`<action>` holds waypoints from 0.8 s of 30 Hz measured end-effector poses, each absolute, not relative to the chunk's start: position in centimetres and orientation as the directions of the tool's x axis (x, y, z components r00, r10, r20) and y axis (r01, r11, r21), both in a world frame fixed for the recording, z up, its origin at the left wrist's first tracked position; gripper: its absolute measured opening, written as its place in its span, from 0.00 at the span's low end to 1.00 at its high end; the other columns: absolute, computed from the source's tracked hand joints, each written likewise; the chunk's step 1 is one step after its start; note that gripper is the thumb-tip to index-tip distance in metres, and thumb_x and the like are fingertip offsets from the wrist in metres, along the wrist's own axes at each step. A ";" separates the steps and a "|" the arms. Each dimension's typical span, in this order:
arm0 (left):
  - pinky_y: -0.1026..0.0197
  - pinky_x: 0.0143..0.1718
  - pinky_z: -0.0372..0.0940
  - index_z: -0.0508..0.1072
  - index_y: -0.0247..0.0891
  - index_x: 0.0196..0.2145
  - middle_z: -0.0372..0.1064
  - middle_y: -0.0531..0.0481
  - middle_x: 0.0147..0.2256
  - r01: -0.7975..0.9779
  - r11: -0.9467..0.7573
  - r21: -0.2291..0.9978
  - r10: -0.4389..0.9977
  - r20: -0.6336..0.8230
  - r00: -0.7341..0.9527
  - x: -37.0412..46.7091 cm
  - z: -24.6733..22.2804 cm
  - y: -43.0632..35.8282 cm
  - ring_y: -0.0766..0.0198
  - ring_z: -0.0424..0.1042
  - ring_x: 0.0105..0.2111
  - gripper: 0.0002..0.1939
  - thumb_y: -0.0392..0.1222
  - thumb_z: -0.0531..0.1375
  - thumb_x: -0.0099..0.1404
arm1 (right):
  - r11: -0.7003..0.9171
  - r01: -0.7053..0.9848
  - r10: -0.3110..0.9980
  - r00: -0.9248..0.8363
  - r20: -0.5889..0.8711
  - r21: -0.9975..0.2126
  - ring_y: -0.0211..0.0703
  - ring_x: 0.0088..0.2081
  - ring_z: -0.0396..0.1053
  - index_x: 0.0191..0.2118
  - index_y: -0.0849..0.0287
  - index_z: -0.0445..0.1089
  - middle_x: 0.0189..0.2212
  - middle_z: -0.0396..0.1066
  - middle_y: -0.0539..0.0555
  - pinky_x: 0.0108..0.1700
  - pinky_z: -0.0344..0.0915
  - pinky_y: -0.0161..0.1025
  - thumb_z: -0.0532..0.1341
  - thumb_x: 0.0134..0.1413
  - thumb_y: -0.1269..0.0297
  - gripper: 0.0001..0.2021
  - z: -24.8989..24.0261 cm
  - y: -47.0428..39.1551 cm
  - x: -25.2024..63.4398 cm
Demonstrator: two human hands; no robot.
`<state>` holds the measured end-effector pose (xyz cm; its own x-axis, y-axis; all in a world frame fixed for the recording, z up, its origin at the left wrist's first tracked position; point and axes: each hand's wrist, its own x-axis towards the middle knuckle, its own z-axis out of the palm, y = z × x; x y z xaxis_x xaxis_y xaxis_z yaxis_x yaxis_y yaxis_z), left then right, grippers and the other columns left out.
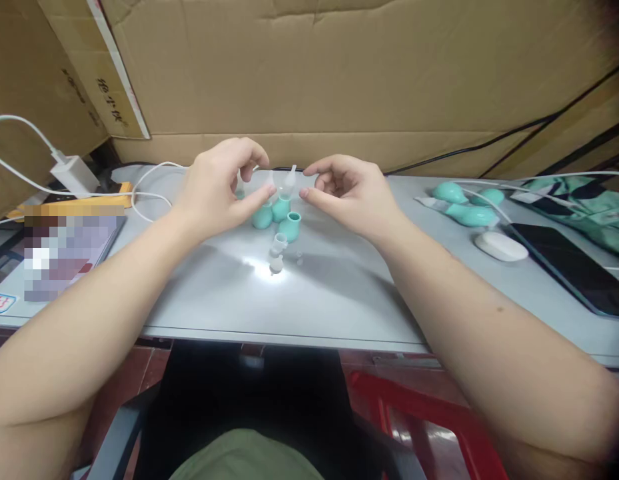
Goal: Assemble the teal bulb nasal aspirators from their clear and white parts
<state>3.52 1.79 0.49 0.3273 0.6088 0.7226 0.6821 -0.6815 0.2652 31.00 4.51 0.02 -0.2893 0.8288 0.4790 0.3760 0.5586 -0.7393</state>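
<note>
Several small teal bulbs stand together near the middle of the grey table; one has an open top. A clear pointed tip rises from the bulb behind it. In front lie a clear small cup-like part and a whitish round piece. My left hand is at the left of the bulbs, fingers curved and apart, holding nothing visible. Across from it, my right hand hovers at their right, thumb and index finger apart with nothing between them.
More teal bulbs, a white oval case and a dark phone lie at the right. A white charger with cables and a partly blurred flat item are at the left. Cardboard stands behind the table.
</note>
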 end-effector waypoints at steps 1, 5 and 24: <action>0.52 0.44 0.73 0.81 0.43 0.54 0.82 0.45 0.46 0.723 -0.641 0.258 0.645 0.691 0.325 3.5 0.4 1.9 0.55 0.79 0.41 0.17 0.52 0.70 0.72 | 0.567 0.398 0.824 -0.288 0.488 -0.721 0.40 0.28 0.61 0.46 0.54 0.81 0.30 0.71 0.47 0.35 0.60 0.45 0.76 0.56 0.62 0.13 0.0 5.2 30.8; 0.42 0.62 0.73 0.79 0.41 0.64 0.81 0.40 0.59 0.804 -0.557 0.208 0.717 0.609 0.339 3.8 -0.1 2.1 0.43 0.79 0.56 0.27 0.53 0.70 0.73 | 0.570 0.510 0.820 -0.409 0.401 -0.644 0.41 0.29 0.63 0.46 0.56 0.83 0.27 0.70 0.47 0.36 0.61 0.45 0.78 0.56 0.63 0.13 1.2 7.3 30.0; 0.31 0.66 0.57 0.83 0.41 0.50 0.83 0.41 0.45 0.871 -0.431 0.235 0.799 0.547 0.248 5.9 -0.5 2.1 0.36 0.73 0.58 0.08 0.43 0.67 0.75 | 0.622 0.464 0.781 -0.315 0.539 -0.631 0.38 0.25 0.59 0.32 0.55 0.79 0.22 0.64 0.46 0.32 0.57 0.44 0.72 0.58 0.72 0.05 0.0 6.7 29.8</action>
